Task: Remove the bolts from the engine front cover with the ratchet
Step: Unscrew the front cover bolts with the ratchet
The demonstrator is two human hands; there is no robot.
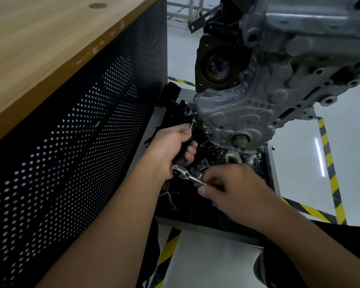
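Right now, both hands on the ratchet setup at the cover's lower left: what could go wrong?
1. The extension meets the front cover at a slant; the socket could slip off the bolt.
2. The right hand pinches only the end of the ratchet, so grip may slip.
3. A freed bolt could drop into the cluttered parts tray below.
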